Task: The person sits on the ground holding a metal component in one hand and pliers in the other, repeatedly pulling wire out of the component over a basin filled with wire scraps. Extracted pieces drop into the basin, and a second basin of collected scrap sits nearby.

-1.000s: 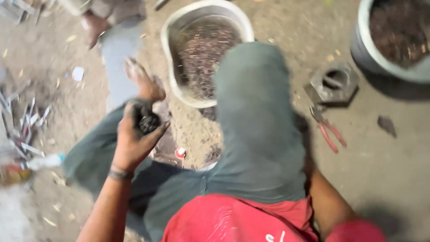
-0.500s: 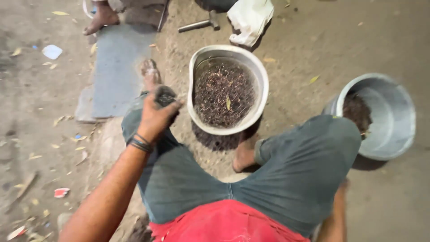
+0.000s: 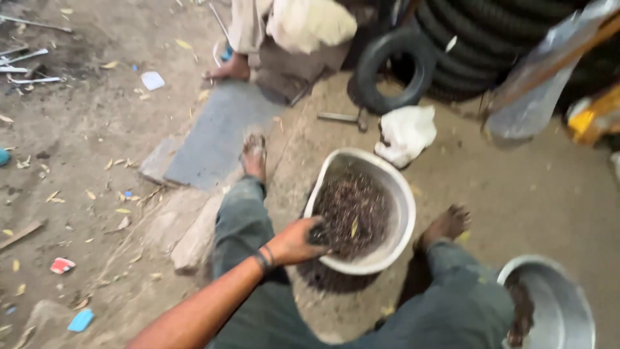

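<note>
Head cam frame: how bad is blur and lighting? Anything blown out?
Head view: motion blur throughout, edges smeared; left hand at the white bowl is soft. Light is flat and dim, tyres nearly black, white cloth bright but not clipped.

We are seeing soft, even daylight with faint shadows; motion blur is smearing the whole frame, worst at the upper right.

Dirt-floor workshop: tyres (image 3: 394,68), hammer (image 3: 345,117), metal scrap (image 3: 26,61)
</note>
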Tool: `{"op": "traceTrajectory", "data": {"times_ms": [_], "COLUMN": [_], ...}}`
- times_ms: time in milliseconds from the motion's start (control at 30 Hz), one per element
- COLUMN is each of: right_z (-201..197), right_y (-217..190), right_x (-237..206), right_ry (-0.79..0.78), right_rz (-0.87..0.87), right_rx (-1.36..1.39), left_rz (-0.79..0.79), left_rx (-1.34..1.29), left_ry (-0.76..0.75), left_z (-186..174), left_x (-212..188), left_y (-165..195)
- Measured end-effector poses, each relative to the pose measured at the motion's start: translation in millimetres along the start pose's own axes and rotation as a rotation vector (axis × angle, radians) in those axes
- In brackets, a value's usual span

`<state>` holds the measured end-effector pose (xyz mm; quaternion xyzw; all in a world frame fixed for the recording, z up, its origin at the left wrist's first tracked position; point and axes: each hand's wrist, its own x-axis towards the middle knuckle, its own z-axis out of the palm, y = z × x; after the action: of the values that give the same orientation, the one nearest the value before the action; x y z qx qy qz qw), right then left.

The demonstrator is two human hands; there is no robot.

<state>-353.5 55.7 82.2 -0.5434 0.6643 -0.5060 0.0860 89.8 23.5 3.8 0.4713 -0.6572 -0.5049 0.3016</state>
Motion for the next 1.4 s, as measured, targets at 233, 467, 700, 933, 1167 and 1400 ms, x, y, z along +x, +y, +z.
{"op": "traceTrajectory", "data": {"times_ms": [233,467,700,933,1167,1400], "right_z": [19.1,87.0,130.5,113.7,106.7,113.2], "right_y": [-76.0,-85.5,-60.5,-73.1,-69.6,-69.3], "right_x": [47.2,88.6,80.2,77.9,75.4,81.2], "right_ry": [-0.002,-0.158,-0.475,-0.382,-0.47,-0.547], "right_rz": [-0.172,-0.068,0.12,0.122,0.056,-0.091], "right_rx": [0.173,0.349,0.125,0.425,0.292,0.346], "left_rz": [0.127,0.312,0.356,0.494,0.518,0.582], "left_rx": [0.113,-0.094,-0.232,-0.267,-0.253,-0.281], "left_ry": [-0.023,0.09,-0.022,-0.101,-0.124,-0.087], "left_z": [11.7,53.0,79.3,57.8,62.3,52.4], "left_x": [95.6,225.9,251.4,227.0,222.9,220.2], "left_y": [40.5,32.2,33.1,79.7,73.2,68.7]}}
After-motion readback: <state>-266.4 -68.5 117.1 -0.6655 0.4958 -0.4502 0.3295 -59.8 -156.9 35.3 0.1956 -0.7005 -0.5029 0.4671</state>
